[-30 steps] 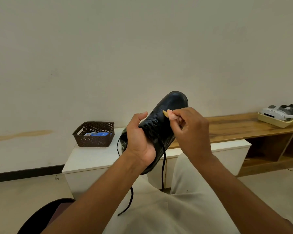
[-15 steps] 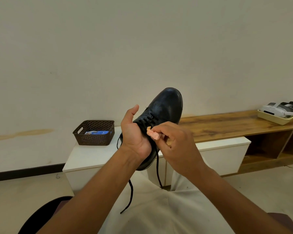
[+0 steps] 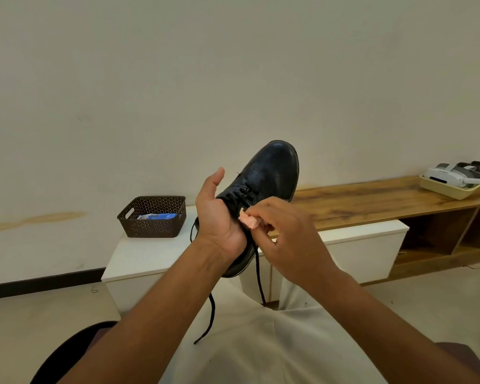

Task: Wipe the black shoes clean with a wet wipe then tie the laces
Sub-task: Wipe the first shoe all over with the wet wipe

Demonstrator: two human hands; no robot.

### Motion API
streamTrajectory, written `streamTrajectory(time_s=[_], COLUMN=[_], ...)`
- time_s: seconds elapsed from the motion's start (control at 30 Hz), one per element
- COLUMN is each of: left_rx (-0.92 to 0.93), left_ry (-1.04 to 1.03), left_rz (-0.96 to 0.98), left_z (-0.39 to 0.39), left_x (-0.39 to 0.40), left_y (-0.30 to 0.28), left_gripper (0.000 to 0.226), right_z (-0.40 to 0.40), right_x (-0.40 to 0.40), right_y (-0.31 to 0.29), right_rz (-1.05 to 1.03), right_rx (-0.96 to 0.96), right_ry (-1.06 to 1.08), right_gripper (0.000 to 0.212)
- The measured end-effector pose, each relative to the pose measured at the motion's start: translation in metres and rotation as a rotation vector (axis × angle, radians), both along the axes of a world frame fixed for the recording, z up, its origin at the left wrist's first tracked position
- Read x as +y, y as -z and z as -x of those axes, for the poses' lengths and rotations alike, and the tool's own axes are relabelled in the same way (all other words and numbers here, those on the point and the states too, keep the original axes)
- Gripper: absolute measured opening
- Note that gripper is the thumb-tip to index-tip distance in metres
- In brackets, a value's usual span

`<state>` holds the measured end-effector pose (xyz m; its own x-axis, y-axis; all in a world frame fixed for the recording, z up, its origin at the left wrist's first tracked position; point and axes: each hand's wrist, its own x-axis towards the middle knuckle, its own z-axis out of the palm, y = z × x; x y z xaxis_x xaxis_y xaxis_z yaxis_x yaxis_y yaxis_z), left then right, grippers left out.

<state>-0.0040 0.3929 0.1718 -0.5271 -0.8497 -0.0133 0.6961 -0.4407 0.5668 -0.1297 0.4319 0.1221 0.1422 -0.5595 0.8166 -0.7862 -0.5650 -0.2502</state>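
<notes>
Left hand (image 3: 219, 217) grips the black shoe (image 3: 266, 184) at its heel end, thumb sticking up, fingers wrapped behind it out of view. Right hand (image 3: 286, 234) pinches a small folded pinkish wipe (image 3: 248, 220) against the shoe's side just below the lacing. Shoe is held in the air above the lap, toe pointing up and away.

Behind it sits a low white cabinet (image 3: 150, 256) against a plain off-white wall (image 3: 233, 79), with a long wooden bench shelf (image 3: 372, 200) running right. On the cabinet is a dark perforated basket (image 3: 153, 217) holding a blue packet (image 3: 161, 216), label unreadable. At far right, a cream tray (image 3: 446, 189) carries a white headset, cut off by the frame edge. Floor is pale.

Shoe heel hidden by the left palm. Shoe leather glossy, wet-looking at the toe. Untied laces (image 3: 258, 273) hang loose, one end dangling over the light trousers (image 3: 247, 342).
</notes>
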Motion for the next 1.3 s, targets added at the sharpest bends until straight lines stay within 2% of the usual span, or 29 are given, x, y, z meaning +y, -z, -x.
streamTrajectory(time_s=[0.17, 0.43, 0.67, 0.87, 1.17, 1.3], left_rx=[0.040, 0.031, 0.061, 0.020, 0.027, 0.009], left_ry=[0.073, 0.075, 0.097, -0.011, -0.021, -0.037], left_rz=[0.005, 0.014, 0.012, -0.048, -0.045, -0.070], left_z=[0.001, -0.002, 0.002, 0.001, 0.005, 0.003], left_x=[0.002, 0.000, 0.004, -0.003, -0.004, -0.004], left_y=[0.001, 0.000, 0.001, 0.004, 0.007, 0.006], left_gripper=[0.067, 0.073, 0.072, 0.054, 0.051, 0.048], right_z=[0.013, 0.011, 0.029, 0.012, 0.033, 0.012], right_x=[-0.012, 0.000, -0.014, -0.002, -0.018, -0.009], right_y=[-0.011, -0.003, -0.010, 0.005, -0.016, -0.008], right_rz=[0.010, -0.008, 0.078, 0.076, 0.136, 0.089], right_rx=[-0.046, 0.074, -0.046, 0.012, -0.043, -0.012], right_ry=[0.104, -0.009, 0.236, 0.098, 0.237, 0.102], right_gripper=[0.010, 0.016, 0.012, 0.014, 0.008, 0.012])
